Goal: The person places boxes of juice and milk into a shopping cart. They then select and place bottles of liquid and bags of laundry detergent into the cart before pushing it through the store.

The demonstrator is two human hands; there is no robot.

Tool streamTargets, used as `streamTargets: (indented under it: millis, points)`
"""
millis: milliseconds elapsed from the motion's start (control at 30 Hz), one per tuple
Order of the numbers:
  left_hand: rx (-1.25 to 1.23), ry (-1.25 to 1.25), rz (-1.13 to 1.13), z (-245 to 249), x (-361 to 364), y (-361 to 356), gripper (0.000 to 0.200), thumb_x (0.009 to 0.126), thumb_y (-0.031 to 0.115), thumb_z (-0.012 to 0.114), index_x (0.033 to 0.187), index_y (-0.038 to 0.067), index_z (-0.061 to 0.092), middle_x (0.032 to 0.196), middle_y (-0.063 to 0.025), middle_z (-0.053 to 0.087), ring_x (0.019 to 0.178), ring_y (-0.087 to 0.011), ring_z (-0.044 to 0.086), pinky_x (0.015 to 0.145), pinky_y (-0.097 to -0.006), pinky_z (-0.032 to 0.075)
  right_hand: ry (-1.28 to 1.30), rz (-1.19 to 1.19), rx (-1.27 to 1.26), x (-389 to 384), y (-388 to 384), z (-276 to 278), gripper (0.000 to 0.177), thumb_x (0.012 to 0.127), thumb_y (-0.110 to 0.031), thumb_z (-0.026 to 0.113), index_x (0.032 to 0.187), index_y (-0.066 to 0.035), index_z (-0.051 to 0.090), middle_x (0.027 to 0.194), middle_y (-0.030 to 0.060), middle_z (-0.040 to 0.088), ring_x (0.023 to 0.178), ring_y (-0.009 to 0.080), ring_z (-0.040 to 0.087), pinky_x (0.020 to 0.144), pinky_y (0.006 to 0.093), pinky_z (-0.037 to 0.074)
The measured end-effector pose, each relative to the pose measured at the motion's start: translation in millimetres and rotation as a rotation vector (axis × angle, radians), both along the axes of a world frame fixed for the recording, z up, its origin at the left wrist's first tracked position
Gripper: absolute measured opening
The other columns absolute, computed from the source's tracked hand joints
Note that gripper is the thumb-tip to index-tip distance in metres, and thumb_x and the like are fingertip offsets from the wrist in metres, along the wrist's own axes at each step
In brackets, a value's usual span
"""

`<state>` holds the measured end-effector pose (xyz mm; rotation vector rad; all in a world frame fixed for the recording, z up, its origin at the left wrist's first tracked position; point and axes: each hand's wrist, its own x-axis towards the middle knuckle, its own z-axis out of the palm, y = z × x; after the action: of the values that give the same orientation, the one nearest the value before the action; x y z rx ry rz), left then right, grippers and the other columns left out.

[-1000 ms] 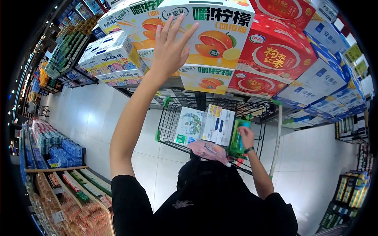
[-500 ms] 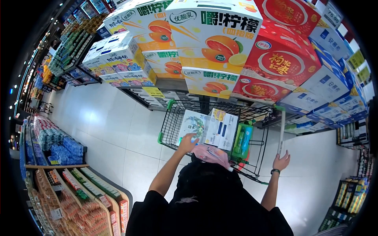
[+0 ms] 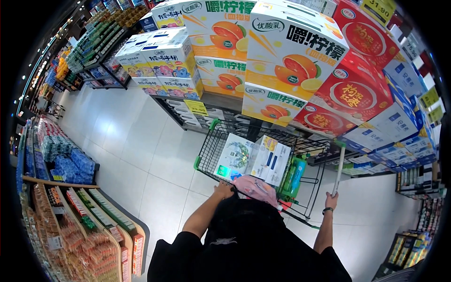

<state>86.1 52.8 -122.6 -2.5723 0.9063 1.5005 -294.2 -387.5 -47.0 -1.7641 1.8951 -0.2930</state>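
My left hand (image 3: 224, 189) is closed at the near edge of the shopping cart (image 3: 205, 149), beside a black strap; what its fingers hold is hidden. My right hand (image 3: 331, 200) wraps round the near end of the pale cart handle (image 3: 340, 165). Inside the cart lie a white box with a leaf print (image 3: 236, 155), a white and yellow carton (image 3: 271, 160) and a green package with a blue bottle-like item (image 3: 294, 175). A pink bag (image 3: 256, 189) lies at the cart's near side, against my black clothing.
Beyond the cart stand stacked orange-print cartons (image 3: 296, 56), red cartons (image 3: 352, 91) and blue-white cartons (image 3: 397, 122). A shelf with packaged goods (image 3: 80, 225) is at the lower left, with bottled water packs (image 3: 73, 164) behind it. Pale floor tiles (image 3: 136, 155) run between.
My left hand has moved from above the leaf-print box back to the cart's near edge. My right hand, open before, has closed on the handle. The view has shifted, with the cartons now further right.
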Motion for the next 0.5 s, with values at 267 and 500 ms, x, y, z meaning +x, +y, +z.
streamTargets:
  millis: [267, 500]
  points:
    - [-0.033, -0.018, -0.052, 7.5, 9.7, 24.8, 0.063, 0.090, 0.048, 0.065, 0.147, 0.026, 0.049, 0.159, -0.0080, 0.036, 0.152, -0.0324, 0.021, 0.112, -0.0668, 0.033, -0.021, 0.169, -0.099, -1.9, 21.9, -12.1, 0.096, 0.081, -0.034, 0.078, 0.152, 0.007, 0.029, 0.152, 0.0308, 0.041, 0.144, 0.0417, 0.037, 0.119, 0.0412, 0.030]
    - [-0.058, -0.057, -0.070, 3.5, 14.8, 66.8, 0.066, 0.089, 0.049, 0.066, 0.148, 0.025, 0.047, 0.158, -0.0085, 0.037, 0.151, -0.0322, 0.023, 0.112, -0.0646, 0.035, -0.042, 0.170, -0.073, 8.8, 53.7, -14.3, 0.101, 0.080, -0.036, 0.079, 0.155, 0.005, 0.025, 0.150, 0.0338, 0.040, 0.141, 0.0452, 0.039, 0.118, 0.0447, 0.031]
